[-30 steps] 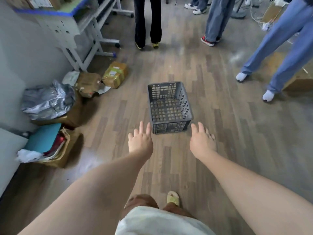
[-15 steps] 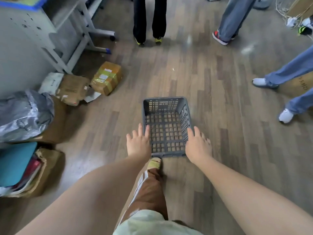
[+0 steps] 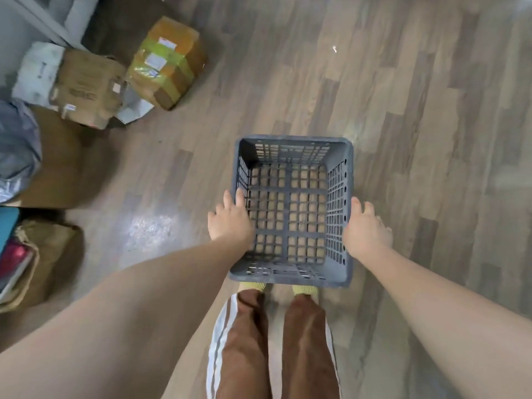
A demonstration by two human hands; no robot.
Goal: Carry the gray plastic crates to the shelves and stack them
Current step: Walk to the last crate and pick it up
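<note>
Gray plastic crate (image 3: 292, 210) upright on the wood-plank floor (image 3: 403, 139), open top facing the camera, nothing inside; planks visible through the slotted base. Just in front of the feet: yellow slippers (image 3: 305, 289) peeking out from under the near rim, brown trousers with white side stripes (image 3: 273, 347) directly below.

Left hand (image 3: 230, 223) at the crate's left wall, about halfway along its length, fingers extended and pointing forward, fingertips over the rim at the upper edge. Not curled round anything; relaxed and flat. Whether touching the plastic or hovering just above it is hard to say from this angle, probably at or very near contact.

Right hand (image 3: 364, 230) mirrored at the right wall, level with the left, fingers likewise straight and spread slightly, palm beside the outer face of the wall, thumb side nearest the rim. No grasp visible there either.

Crate thus squarely between the two hands, both forearms reaching down and forward on either side, near rim closest to the body, far rim well beyond the fingertips.

Off to the left, well apart from the crate: a yellow-taped parcel (image 3: 167, 63), a brown cardboard box (image 3: 86, 87) just beside it, a silver-gray bag (image 3: 17, 151) at the frame edge, a brown paper bag (image 3: 43, 254) holding blurred teal and red items.
</note>
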